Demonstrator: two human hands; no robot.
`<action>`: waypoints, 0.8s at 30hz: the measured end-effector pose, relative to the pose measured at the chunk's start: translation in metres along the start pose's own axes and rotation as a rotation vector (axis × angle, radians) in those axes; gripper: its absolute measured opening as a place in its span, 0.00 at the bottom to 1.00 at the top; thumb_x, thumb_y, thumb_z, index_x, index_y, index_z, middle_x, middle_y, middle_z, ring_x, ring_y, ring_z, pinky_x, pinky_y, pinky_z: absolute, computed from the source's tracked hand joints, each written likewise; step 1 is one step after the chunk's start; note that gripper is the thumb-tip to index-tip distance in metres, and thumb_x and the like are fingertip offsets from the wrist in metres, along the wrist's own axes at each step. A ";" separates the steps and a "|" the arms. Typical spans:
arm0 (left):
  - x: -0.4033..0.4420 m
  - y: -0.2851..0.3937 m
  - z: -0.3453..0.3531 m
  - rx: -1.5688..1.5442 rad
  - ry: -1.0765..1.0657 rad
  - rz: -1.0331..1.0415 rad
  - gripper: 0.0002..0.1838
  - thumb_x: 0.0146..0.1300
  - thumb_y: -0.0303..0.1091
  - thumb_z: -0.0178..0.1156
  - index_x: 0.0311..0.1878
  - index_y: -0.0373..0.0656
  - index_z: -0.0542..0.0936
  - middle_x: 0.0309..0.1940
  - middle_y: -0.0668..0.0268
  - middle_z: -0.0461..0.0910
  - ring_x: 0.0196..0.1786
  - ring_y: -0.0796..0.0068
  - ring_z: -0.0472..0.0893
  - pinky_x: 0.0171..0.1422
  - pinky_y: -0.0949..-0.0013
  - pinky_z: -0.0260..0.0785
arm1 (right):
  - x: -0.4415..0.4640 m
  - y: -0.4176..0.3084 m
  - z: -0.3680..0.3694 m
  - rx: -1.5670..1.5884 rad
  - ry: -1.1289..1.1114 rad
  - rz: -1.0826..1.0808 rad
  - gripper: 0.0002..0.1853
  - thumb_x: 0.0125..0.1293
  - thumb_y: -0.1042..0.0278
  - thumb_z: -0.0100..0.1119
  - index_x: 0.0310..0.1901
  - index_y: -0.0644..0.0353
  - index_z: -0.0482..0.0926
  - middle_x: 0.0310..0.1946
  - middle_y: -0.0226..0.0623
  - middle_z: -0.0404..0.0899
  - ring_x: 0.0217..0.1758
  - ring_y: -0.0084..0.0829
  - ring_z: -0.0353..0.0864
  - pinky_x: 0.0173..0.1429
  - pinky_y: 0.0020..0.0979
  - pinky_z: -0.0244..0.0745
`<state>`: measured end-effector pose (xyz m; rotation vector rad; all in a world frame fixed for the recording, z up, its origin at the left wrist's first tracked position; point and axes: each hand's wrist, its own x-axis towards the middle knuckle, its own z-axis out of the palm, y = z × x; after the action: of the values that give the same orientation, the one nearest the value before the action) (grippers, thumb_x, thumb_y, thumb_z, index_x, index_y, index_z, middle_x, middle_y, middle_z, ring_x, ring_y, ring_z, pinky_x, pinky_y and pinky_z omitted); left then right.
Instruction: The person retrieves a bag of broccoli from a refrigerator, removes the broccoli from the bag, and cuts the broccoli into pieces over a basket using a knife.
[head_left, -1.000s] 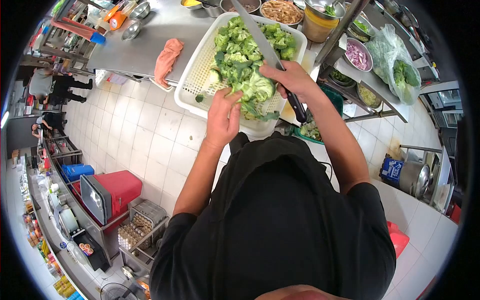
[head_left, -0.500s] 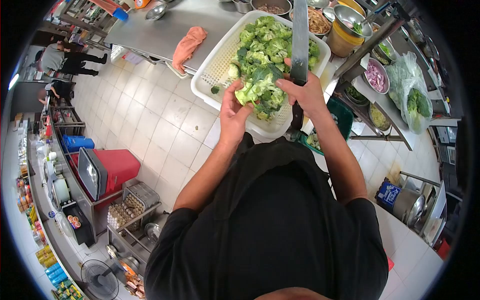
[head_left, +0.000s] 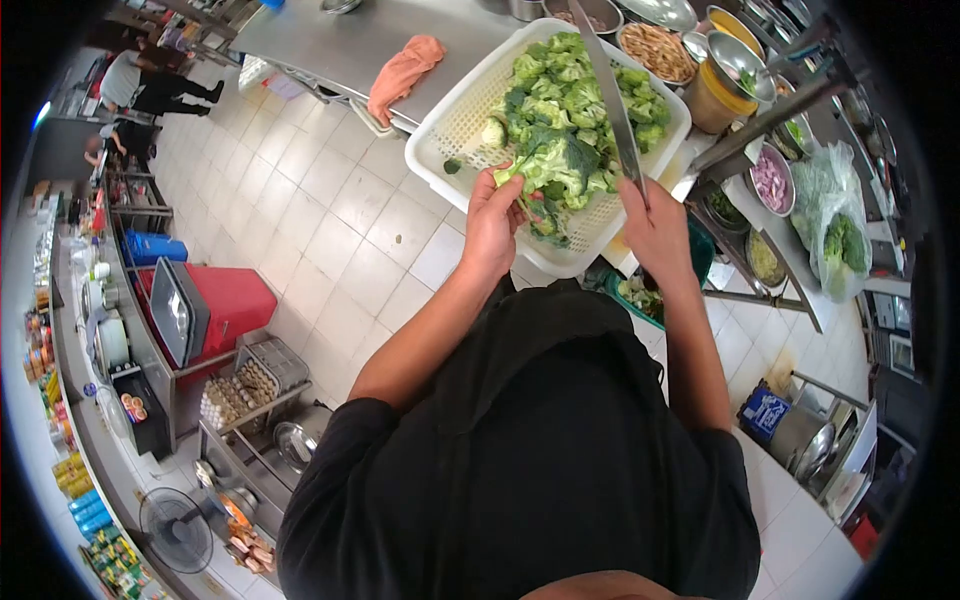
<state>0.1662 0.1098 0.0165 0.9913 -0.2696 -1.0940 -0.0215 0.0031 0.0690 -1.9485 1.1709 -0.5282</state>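
Note:
My left hand point(head_left: 494, 222) is closed on the stem end of a broccoli head point(head_left: 555, 168), held over the near part of a white perforated basket point(head_left: 437, 130). In my right hand point(head_left: 655, 228) is the handle of a large knife point(head_left: 612, 100), its long blade pointing up and away across the basket. The blade is just right of the held broccoli; whether they touch I cannot tell. Cut broccoli florets point(head_left: 560, 80) fill much of the basket. A small loose floret point(head_left: 452, 166) lies near its left wall.
An orange cloth point(head_left: 405, 76) lies on the steel table point(head_left: 300, 40) left of the basket. Below my right hand stands a green bin point(head_left: 700, 250) with trimmings. Bowls of chopped food, including purple onion point(head_left: 770, 183), and a plastic bag of broccoli point(head_left: 842, 240) are to the right.
My right hand has come away from the broccoli and moved right, now gripping the knife handle with the blade tilted left. My left hand keeps the broccoli. The camera view has shifted slightly.

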 end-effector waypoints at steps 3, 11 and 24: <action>0.009 0.001 -0.006 -0.031 0.062 0.052 0.13 0.75 0.33 0.54 0.59 0.46 0.70 0.44 0.65 0.80 0.38 0.76 0.79 0.37 0.68 0.74 | -0.040 0.009 -0.004 -0.140 0.070 -0.208 0.12 0.75 0.63 0.54 0.42 0.67 0.76 0.26 0.56 0.76 0.34 0.60 0.77 0.40 0.48 0.72; 0.035 0.010 -0.015 -0.062 0.159 0.093 0.10 0.73 0.33 0.56 0.54 0.46 0.71 0.31 0.67 0.73 0.28 0.76 0.73 0.34 0.69 0.71 | -0.092 0.016 0.010 -0.341 -0.120 -0.074 0.10 0.73 0.64 0.56 0.41 0.60 0.67 0.24 0.57 0.79 0.31 0.62 0.81 0.35 0.58 0.73; 0.030 0.018 -0.010 0.001 0.107 0.115 0.10 0.74 0.34 0.56 0.54 0.48 0.71 0.27 0.71 0.70 0.26 0.79 0.69 0.32 0.70 0.66 | -0.075 -0.006 0.031 -0.382 -0.221 -0.036 0.13 0.75 0.61 0.50 0.46 0.64 0.67 0.28 0.62 0.80 0.36 0.66 0.80 0.42 0.62 0.71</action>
<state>0.1977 0.0921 0.0164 1.0191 -0.2372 -0.9336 -0.0337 0.0827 0.0589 -2.2855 1.1579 -0.1024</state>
